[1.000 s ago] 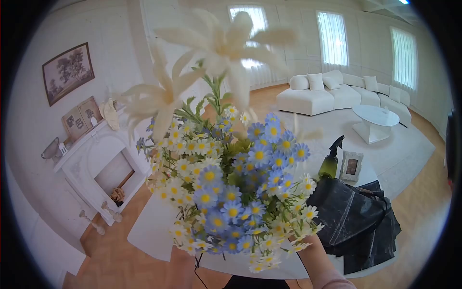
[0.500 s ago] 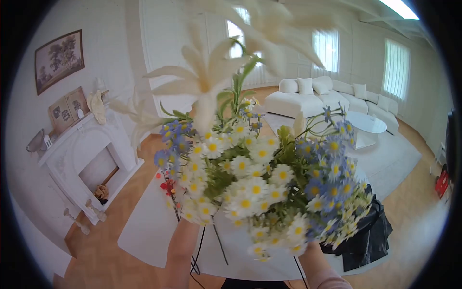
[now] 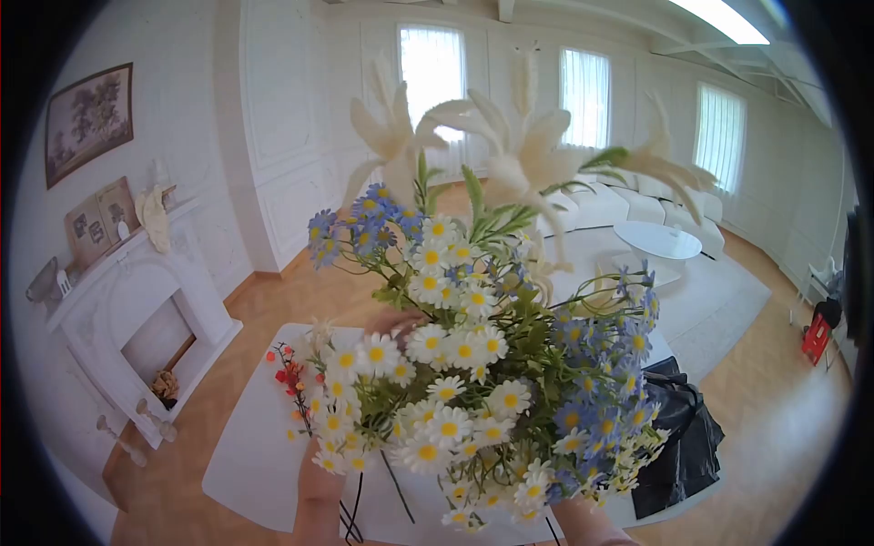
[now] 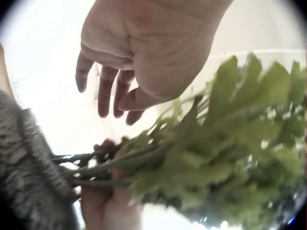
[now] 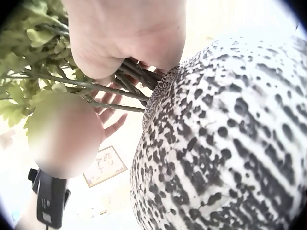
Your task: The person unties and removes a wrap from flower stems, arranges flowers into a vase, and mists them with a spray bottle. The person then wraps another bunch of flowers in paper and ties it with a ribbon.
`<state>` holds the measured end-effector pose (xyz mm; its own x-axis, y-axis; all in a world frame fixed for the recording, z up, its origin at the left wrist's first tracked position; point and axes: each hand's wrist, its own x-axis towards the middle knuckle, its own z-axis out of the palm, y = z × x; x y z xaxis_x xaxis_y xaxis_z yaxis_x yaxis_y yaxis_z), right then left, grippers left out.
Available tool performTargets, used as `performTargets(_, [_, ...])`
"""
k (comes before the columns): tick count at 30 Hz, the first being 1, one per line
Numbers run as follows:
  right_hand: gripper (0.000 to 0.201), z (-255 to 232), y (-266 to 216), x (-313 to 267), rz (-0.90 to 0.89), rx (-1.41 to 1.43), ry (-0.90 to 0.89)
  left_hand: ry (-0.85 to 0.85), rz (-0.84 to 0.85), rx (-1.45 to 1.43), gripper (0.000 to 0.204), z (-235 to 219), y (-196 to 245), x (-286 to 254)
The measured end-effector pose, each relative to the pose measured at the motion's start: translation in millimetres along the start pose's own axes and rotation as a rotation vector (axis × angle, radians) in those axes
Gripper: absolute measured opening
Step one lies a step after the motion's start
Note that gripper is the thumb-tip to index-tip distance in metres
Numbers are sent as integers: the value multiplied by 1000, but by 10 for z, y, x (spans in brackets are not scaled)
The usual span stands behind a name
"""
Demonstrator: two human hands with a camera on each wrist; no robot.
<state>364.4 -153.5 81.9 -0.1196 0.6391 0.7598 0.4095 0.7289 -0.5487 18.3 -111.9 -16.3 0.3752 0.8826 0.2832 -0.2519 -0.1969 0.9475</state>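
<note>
A bouquet of white daisies (image 3: 451,423), blue daisies (image 3: 592,400) and large cream lilies (image 3: 537,164) fills the middle of the head view, hiding most of both hands. My right hand (image 5: 127,36) grips the gathered green stems (image 5: 120,88) just above a black-and-white speckled vase (image 5: 216,134). The stem ends reach its mouth. My left hand (image 4: 153,52) hangs beside the stems, fingers apart and loosely bent, with nothing held. In the left wrist view, the vase (image 4: 29,167) stands at the left edge, with broad green leaves (image 4: 230,143) to the right.
On the white table (image 3: 246,455) lie a sprig of red berries (image 3: 289,378), loose dark stems (image 3: 398,487) and a black crinkled sheet (image 3: 678,446). Left stands a white fireplace (image 3: 200,300); farther off are a white sofa (image 3: 605,205) and an oval table (image 3: 657,240).
The bouquet has turned, bringing white daisies to the front and blue ones to the right. The lilies have swung rightward. The red sprig has come into sight. The head view has shifted.
</note>
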Motion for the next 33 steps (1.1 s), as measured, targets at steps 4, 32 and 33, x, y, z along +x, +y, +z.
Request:
performTargets(4, [31,-61,21,-6,-11,16,4,-173,195,-122,35,769,816,1742])
performTargets(32, [33,42,107,-504,21,137,97,-446,-136,1012,37,233,-663,2329])
performTargets(33, [33,50,110,-498,20,140,95,-444,-132,1011,37,230,-685,2337])
